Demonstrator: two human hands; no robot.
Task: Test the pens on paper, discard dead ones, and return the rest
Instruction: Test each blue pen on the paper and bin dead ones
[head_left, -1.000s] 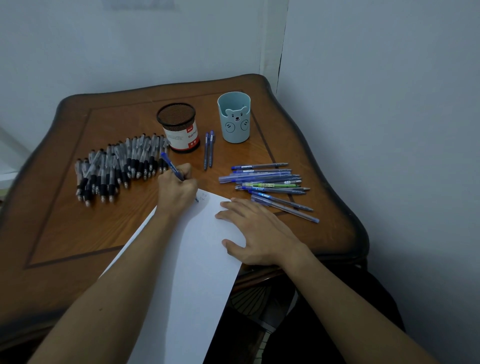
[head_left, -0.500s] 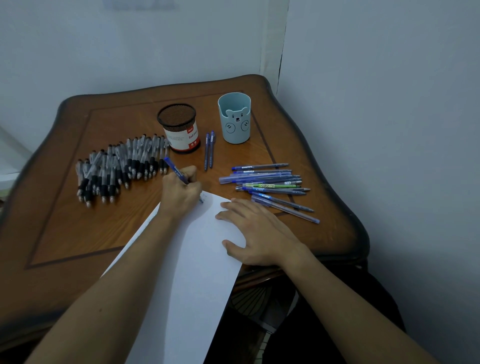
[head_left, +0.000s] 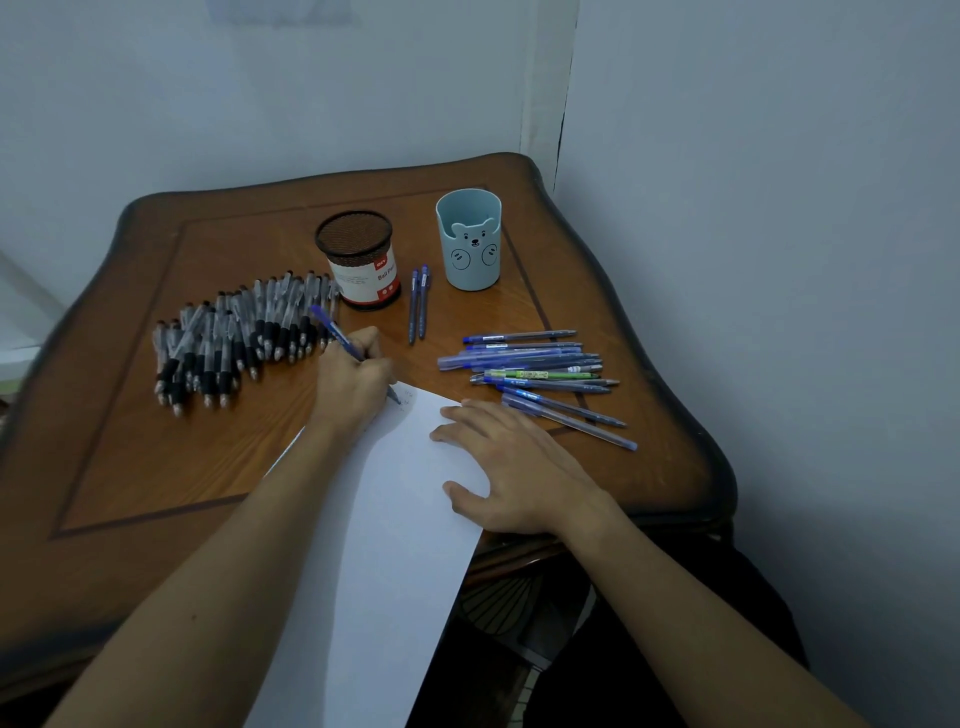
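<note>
Blue pen (head_left: 337, 335) sits clamped in the curled fingers of the left hand (head_left: 353, 384), tip down on the far corner of the paper (head_left: 384, 519) (faint marks show there). The right hand (head_left: 514, 467) lies flat on the sheet, fingers straight and spread. Grey-black pens (head_left: 234, 338) lie left on the counter (head_left: 156, 467), loose blue pens (head_left: 540, 374) right, beyond them a mesh pot (head_left: 363, 260) and a bear cup (head_left: 470, 244).

I see my left hand (head_left: 353, 384) gripping a blue pen (head_left: 335, 332), tip on the far corner of the white paper (head_left: 384, 519). My right hand (head_left: 514, 467) lies flat on that sheet. On the bench (head_left: 130, 441), grey pens (head_left: 234, 332) lie left and loose blue pens (head_left: 540, 374) right.
</note>
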